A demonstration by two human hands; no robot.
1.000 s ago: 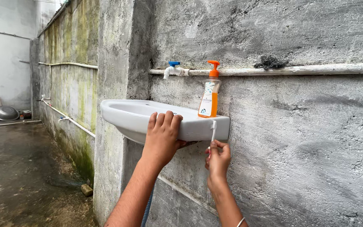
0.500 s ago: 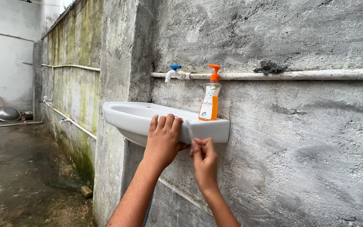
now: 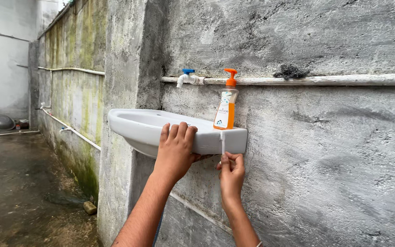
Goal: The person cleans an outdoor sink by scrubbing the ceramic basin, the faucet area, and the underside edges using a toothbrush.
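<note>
On the sink (image 3: pixel 138 126) front, your left hand (image 3: pixel 175 151) clamps the slick, rigid rim while your right hand (image 3: pixel 231 171) pinches what looks like a light, stiff toothbrush (image 3: pixel 223 142) low on its handle.

An outdoor home washing yard: rough concrete wall (image 3: pixel 298 160), wall-hung basin (image 3: pixel 138 126), tap (image 3: pixel 186 77), wet floor (image 3: pixel 19 183).

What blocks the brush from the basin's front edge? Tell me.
Nothing visible does. The right hand holds the small white brush upright, its tip already against the front of the white basin; the left hand grips the rim alongside.
</note>
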